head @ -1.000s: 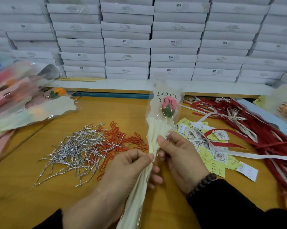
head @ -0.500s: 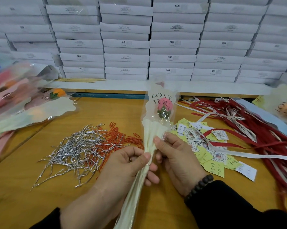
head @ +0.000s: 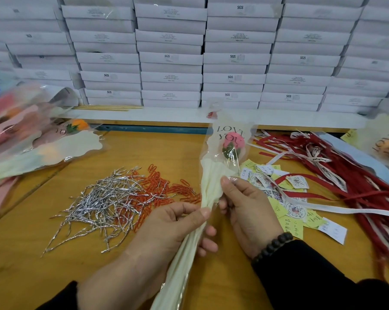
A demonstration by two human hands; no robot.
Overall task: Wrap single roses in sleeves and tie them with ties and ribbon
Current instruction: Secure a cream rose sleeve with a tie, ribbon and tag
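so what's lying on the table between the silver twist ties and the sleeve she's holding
In the head view, a heap of orange-red paper clips lies between the silver twist ties and the cream sleeve, overlapping the ties' right edge.

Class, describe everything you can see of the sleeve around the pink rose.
The sleeve is clear film on top, printed "LOVE YOU", with cream paper below, gathered into folds. It stands tilted above the wooden table, the pink rose inside. The left hand grips its narrow middle; the right hand pinches the cream folds higher up.

"LOVE YOU" on sleeve (head: 224, 157), "SGS" on boxes (head: 233, 57)
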